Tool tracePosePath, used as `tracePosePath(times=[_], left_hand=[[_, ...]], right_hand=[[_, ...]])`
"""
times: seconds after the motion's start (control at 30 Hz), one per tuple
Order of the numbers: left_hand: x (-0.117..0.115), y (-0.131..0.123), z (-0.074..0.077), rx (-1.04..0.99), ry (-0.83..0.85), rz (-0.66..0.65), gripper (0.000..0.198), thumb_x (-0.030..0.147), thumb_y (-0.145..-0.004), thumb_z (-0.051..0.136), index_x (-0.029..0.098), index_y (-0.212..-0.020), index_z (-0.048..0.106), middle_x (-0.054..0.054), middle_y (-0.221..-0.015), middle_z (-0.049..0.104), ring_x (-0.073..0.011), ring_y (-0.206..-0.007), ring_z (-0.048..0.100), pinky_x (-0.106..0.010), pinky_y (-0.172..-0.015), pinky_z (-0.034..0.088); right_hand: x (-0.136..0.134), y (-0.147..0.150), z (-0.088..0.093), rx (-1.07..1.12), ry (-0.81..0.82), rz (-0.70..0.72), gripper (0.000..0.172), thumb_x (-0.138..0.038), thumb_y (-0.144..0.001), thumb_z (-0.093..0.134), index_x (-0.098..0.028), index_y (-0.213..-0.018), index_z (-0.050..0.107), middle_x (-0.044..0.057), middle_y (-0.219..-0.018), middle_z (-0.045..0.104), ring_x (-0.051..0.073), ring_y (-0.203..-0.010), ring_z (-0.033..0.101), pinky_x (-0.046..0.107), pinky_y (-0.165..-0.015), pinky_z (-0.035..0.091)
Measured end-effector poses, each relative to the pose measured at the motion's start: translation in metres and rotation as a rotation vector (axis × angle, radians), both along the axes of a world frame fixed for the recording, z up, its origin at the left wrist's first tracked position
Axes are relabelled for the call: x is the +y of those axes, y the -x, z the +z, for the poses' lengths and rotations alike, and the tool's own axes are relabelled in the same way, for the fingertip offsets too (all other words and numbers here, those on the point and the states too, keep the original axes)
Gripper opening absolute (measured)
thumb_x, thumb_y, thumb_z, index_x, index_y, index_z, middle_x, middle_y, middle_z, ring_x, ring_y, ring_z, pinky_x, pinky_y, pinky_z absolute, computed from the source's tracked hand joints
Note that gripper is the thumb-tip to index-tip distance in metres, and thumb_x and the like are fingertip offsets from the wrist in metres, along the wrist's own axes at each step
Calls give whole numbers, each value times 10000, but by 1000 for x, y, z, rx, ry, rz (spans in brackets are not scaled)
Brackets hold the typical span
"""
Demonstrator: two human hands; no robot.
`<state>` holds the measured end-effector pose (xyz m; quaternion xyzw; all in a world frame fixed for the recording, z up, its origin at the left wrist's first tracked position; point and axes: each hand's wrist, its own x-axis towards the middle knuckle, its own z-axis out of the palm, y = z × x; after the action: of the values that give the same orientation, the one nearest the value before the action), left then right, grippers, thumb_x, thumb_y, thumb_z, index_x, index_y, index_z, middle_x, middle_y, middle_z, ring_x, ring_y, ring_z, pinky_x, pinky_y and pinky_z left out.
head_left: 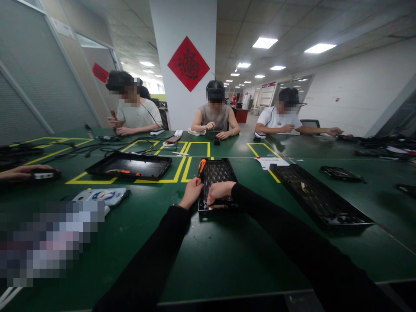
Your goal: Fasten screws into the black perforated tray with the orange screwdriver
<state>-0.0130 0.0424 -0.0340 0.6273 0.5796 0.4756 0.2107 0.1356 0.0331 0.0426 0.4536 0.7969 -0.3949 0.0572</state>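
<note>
My left hand (191, 192) is closed round a screwdriver with an orange and black handle (201, 167), which stands up at the left edge of a black keyboard frame (217, 173). The frame lies lengthwise in front of me on the green table (227, 260). My right hand (218, 190) is curled and rests on the frame's near part, fingers pressed down on it. Both my sleeves are black. What lies under the right fingers is hidden.
A black tray (130, 164) with orange-handled tools lies at the left, a second long keyboard frame (320, 197) at the right. Three people sit at the far side. Another person's hand (24, 172) reaches in at the far left. Cables run across the back left.
</note>
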Motion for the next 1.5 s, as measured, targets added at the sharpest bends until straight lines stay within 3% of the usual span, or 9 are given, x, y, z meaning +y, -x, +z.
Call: tracePosePath(times=[0.47, 0.6, 0.73, 0.8, 0.97, 1.07, 1.17, 1.3, 1.5], left_hand=[[-5, -2, 4, 32, -40, 39, 258, 155, -664, 488, 186, -536, 266, 61, -499, 323, -87, -512, 325, -227, -525, 239], [-17, -5, 14, 17, -137, 18, 117, 181, -713, 470, 173, -608, 419, 49, -540, 423, -94, -537, 383, -217, -530, 278], [-33, -14, 28, -5, -293, -80, 148, 190, -767, 435, 155, -838, 560, -22, -767, 587, -142, -720, 522, -250, -659, 394], [-41, -20, 36, 43, -299, -142, 206, 186, -780, 431, 154, -922, 577, -42, -824, 599, -158, -784, 541, -276, -735, 415], [-53, -24, 44, 114, -203, -317, 262, 224, -780, 478, 170, -1026, 549, -67, -993, 574, -187, -970, 510, -313, -883, 392], [-48, -18, 38, 81, -133, -285, 174, 244, -815, 417, 173, -879, 563, -51, -913, 571, -181, -924, 509, -315, -878, 388], [-34, -12, 25, 30, -165, -129, 224, 266, -851, 349, 175, -817, 552, -47, -894, 563, -170, -915, 503, -306, -869, 380], [-20, -6, 8, 77, -121, 102, 126, 284, -789, 471, 173, -759, 524, -36, -819, 546, -167, -836, 500, -296, -785, 390], [-18, -3, 2, 28, 39, 62, 110, 289, -778, 473, 185, -804, 498, 9, -695, 535, -136, -664, 509, -261, -648, 377]], right_hand=[[8, -6, 5, 55, 9, 24, 137, -223, -593, 700, -152, -709, 682, -27, -547, 554, 92, -508, 442, 211, -473, 337], [-2, 0, 9, 422, -122, -14, 293, -306, -627, 718, -135, -848, 631, -10, -679, 603, 104, -617, 520, 215, -580, 408], [-20, 16, -2, 845, -433, -387, 355, -388, -685, 663, -119, -893, 560, 38, -803, 599, 135, -737, 556, 261, -691, 449], [-26, 19, -8, 960, -527, -459, 292, -391, -741, 599, -132, -867, 556, 37, -791, 590, 139, -729, 559, 269, -689, 455], [-30, 5, -16, 1178, -382, -546, 280, -379, -754, 572, -139, -896, 549, 8, -681, 571, 117, -583, 547, 244, -563, 448], [-32, -6, -24, 1296, -254, -562, 377, -363, -740, 592, -152, -1035, 489, 7, -739, 604, 79, -519, 503, 220, -516, 430], [-35, -12, -33, 1323, -176, -556, 403, -391, -770, 553, -160, -1077, 432, 27, -773, 641, 66, -467, 474, 204, -461, 400], [-37, -11, -40, 1272, -258, -559, 321, -409, -823, 475, -184, -1036, 395, 7, -715, 644, 69, -430, 469, 196, -431, 384], [-41, -10, -38, 1195, -386, -526, 280, -385, -857, 424, -189, -1055, 389, -13, -716, 608, 69, -451, 471, 197, -454, 398]])
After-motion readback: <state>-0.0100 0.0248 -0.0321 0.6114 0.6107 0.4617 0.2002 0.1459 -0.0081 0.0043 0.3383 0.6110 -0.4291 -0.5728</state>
